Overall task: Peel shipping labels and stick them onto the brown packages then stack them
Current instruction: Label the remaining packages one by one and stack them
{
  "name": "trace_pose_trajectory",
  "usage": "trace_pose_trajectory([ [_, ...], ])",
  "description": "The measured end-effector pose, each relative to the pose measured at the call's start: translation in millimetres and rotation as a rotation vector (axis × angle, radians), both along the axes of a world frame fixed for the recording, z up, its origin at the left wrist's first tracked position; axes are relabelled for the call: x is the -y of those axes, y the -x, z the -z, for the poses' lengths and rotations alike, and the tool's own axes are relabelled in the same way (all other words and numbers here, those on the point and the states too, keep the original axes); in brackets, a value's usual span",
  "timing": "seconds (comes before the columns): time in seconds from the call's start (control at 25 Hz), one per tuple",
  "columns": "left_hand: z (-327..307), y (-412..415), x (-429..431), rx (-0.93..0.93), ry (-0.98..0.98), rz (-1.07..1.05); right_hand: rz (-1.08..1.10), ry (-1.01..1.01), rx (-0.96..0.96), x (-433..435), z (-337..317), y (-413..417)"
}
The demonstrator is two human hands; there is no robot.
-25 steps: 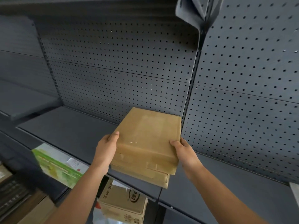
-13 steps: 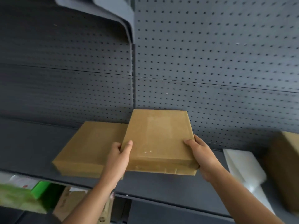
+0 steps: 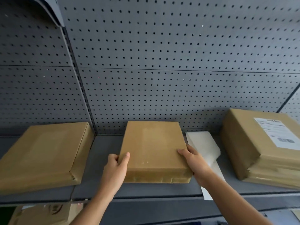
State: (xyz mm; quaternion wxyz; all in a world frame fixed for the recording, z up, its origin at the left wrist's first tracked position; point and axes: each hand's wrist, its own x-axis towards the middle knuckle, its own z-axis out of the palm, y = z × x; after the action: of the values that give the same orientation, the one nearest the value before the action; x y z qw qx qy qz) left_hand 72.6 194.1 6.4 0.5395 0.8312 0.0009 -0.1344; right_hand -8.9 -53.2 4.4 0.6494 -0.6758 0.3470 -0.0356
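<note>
At the left of the frame I see a plain brown package [image 3: 43, 155] lying flat on the grey shelf [image 3: 103, 146], against the pegboard back wall [image 3: 162, 62]. In the centre sits the brown package I am handling [image 3: 152, 148], flat on the shelf. My left hand [image 3: 116, 169] has its grip clamped on the package's near left corner, thumb on top. My right hand [image 3: 194, 161] has its grip clamped on the near right corner. Just right of it lies a stack of white label sheets [image 3: 204, 145], partly under my right wrist. At the far right stands a stack of brown packages [image 3: 253, 153]; the top one carries a white shipping label [image 3: 276, 132].
</note>
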Motion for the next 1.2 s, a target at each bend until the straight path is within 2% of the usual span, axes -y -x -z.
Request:
trace_pose_trajectory([
  [0.32,19.3,7.9,-9.7,-0.008,-0.016,-0.11,-0.046,0.035,0.006,-12.1,25.5,-6.8],
  [0.64,25.5,5.0,-10.8,0.004,-0.02,-0.114,-0.058,0.005,0.032,-9.9,22.6,-7.2],
  [0.8,15.0,-2.3,-13.3,0.122,-0.1,-0.069,-0.064,0.096,0.072,3.7,8.1,0.5],
  [0.92,-8.6,-7.7,2.5,0.324,-0.109,0.024,0.005,0.24,0.093,34.0,-3.7,11.9],
  [1.04,-24.8,-8.2,44.0,0.482,-0.085,0.209,0.098,0.361,0.102,67.9,-14.8,28.6],
  [1.2,-30.9,4.6,123.2,0.435,0.098,0.524,0.148,0.417,0.082,98.8,-18.6,48.4],
])
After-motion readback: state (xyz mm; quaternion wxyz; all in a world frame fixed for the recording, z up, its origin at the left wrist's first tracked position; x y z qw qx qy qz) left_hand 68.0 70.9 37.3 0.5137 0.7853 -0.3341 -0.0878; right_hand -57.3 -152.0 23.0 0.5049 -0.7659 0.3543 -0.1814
